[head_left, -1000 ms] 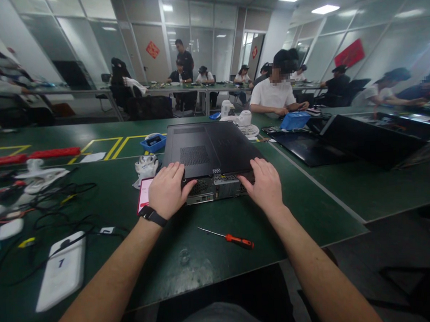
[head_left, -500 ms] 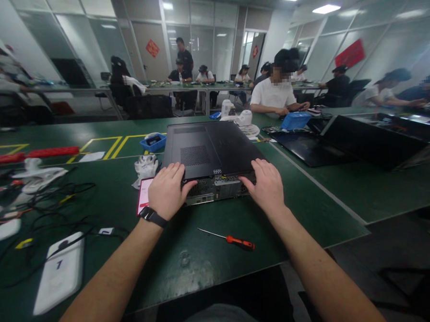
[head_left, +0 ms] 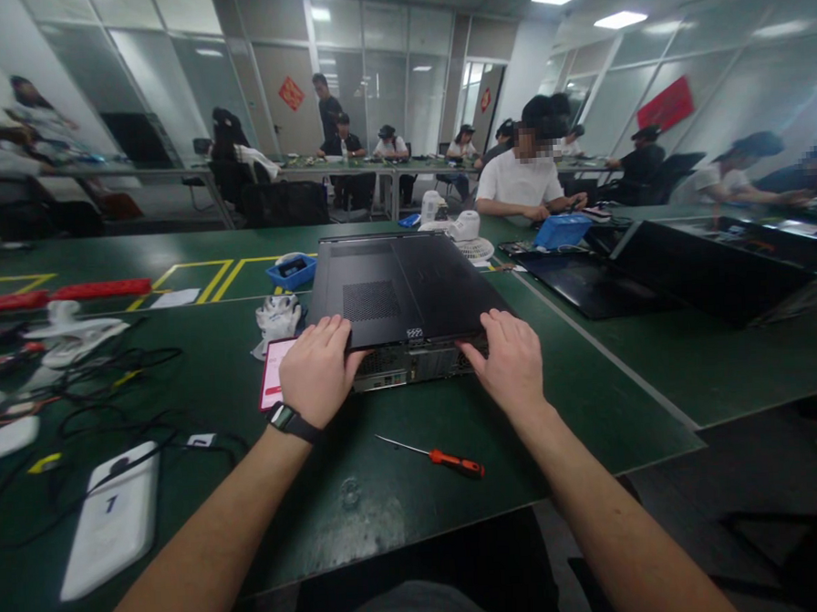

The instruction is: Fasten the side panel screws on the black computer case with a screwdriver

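Observation:
A black desktop computer case lies flat on the green table, its rear panel (head_left: pixel 439 361) with ports and slots facing me. The black cover (head_left: pixel 408 288), with a patch of vent holes on its left, lies over the top. My left hand (head_left: pixel 318 370) grips the cover's near left corner, fingers on top and thumb under the edge. At the near right corner my right hand (head_left: pixel 511 360) holds it the same way. An orange-and-black screwdriver (head_left: pixel 458 460) lies on the table between my forearms.
A phone (head_left: pixel 272 375), white gloves (head_left: pixel 277 322) and a blue tray (head_left: pixel 292 271) sit left of the case. Cables (head_left: pixel 90 387) and a white power bank (head_left: pixel 111 518) lie further left. A small white fan (head_left: pixel 472 248) stands behind; black panels (head_left: pixel 585 283) lie right. A co-worker (head_left: pixel 525 181) sits opposite.
Both hands have drawn slightly toward me, and the cover's near edge has come with them, overhanging more of the rear panel. The screwdriver has stayed in place.

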### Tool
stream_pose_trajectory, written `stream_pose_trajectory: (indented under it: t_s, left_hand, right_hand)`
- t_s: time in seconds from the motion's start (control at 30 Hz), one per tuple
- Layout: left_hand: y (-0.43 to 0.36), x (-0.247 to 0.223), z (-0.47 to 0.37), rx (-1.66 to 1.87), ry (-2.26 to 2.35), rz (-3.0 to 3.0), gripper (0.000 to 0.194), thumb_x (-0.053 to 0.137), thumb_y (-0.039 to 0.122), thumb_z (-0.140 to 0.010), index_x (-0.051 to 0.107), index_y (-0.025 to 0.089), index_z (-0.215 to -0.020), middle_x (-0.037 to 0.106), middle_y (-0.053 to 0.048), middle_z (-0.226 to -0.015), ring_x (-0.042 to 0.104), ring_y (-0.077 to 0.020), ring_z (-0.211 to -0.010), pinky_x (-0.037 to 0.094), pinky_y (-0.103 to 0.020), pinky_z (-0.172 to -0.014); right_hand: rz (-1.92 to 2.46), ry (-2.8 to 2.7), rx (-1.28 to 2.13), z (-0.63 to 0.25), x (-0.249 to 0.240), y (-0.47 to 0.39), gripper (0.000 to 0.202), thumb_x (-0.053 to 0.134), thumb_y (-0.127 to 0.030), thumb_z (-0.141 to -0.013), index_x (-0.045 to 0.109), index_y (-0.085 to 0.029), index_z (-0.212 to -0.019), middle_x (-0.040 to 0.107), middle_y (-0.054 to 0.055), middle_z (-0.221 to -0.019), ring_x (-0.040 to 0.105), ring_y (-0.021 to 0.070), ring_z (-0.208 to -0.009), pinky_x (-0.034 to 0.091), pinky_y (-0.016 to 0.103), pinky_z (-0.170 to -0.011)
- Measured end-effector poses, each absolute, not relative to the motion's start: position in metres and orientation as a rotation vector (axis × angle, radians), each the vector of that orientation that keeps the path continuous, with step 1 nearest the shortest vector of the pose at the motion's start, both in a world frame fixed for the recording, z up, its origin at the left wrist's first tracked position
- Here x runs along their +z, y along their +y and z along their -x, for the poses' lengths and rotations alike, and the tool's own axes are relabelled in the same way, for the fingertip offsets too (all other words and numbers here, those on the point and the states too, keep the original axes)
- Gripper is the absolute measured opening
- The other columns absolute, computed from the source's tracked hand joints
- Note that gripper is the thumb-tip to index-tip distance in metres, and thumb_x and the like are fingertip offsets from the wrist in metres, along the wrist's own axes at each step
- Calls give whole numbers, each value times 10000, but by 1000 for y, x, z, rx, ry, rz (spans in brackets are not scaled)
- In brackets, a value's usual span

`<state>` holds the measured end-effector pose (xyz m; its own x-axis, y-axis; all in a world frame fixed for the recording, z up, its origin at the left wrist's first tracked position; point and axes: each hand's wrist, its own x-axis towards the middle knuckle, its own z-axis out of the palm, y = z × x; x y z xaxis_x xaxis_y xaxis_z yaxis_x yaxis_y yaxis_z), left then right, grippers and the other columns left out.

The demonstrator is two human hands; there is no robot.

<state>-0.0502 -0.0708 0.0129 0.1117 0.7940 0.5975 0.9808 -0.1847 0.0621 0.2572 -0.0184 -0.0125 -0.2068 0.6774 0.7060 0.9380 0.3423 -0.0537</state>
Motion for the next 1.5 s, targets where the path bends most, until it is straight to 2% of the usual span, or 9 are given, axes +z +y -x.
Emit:
stream_pose_trajectory:
  t_s: [0.23,0.47,0.6,0.7,0.87,1.2,1.3,1.4,1.5]
  left_hand:
    - [-73,7,54,-734,-1629,2076,638,631,525,-1022,643,25,-1418,647,-257,-1500,620,-417,-1404,466,-552,-1210]
    - [-70,1,56,-868,-1628,2099,652,590,558,-1032,642,49,-1436,638,-259,-1510,607,-414,-1422,457,-587,-1227]
    - [-72,-2,58,-975,-1578,2099,638,602,547,-1030,623,77,-1461,584,-262,-1568,542,-409,-1490,452,-596,-1235]
    - [-73,-2,57,-1048,-1549,2053,609,613,526,-1029,632,81,-1443,584,-265,-1564,505,-407,-1522,437,-603,-1247]
    - [-70,0,57,-1044,-1569,2055,588,610,524,-1029,650,80,-1413,619,-257,-1530,533,-405,-1498,443,-612,-1242]
    - [-59,15,60,-985,-1670,2114,538,552,525,-1047,690,130,-1386,651,-195,-1521,564,-365,-1478,431,-576,-1254]
    - [-52,17,58,-959,-1673,2113,567,540,526,-1055,695,85,-1376,651,-212,-1514,581,-369,-1460,430,-547,-1256]
    - [-49,15,56,-894,-1689,2110,609,504,537,-1071,692,48,-1380,671,-227,-1482,619,-380,-1415,441,-535,-1241]
    - [-49,12,55,-815,-1682,2099,623,461,541,-1086,689,47,-1389,674,-230,-1476,626,-391,-1403,440,-549,-1232]
  right_hand:
    - [1389,-2004,-516,-258,-18,-27,727,510,-578,-1011,454,-102,-1557,563,252,-1553,480,406,-1484,395,602,-1228]
    - [1404,-1993,-480,-254,-22,-51,768,389,-535,-1048,228,-117,-1671,365,221,-1726,291,366,-1647,303,619,-1316]
    - [1334,-1873,-562,-244,-12,-54,804,368,-510,-1036,132,-117,-1697,210,211,-1790,132,403,-1692,260,667,-1317]
    - [1345,-1886,-553,-222,-2,-27,775,385,-488,-1028,210,-121,-1688,294,204,-1764,164,412,-1683,250,675,-1313]
    - [1462,-1898,-510,-191,5,18,574,381,-429,-1052,546,-148,-1525,518,187,-1638,344,373,-1616,254,648,-1321]
    - [1347,-1903,-452,-214,10,-10,608,377,-380,-1042,380,-182,-1617,442,179,-1694,291,367,-1652,283,686,-1315]
    - [1340,-1855,-500,-212,19,-12,629,378,-363,-1034,346,-181,-1635,394,175,-1724,244,373,-1670,274,688,-1316]
    - [1363,-1841,-524,-205,21,0,614,386,-371,-1031,400,-173,-1613,407,177,-1716,255,375,-1664,284,673,-1309]
    - [1362,-1901,-467,-197,15,17,527,371,-344,-1036,575,-165,-1487,619,172,-1539,444,351,-1556,300,648,-1303]
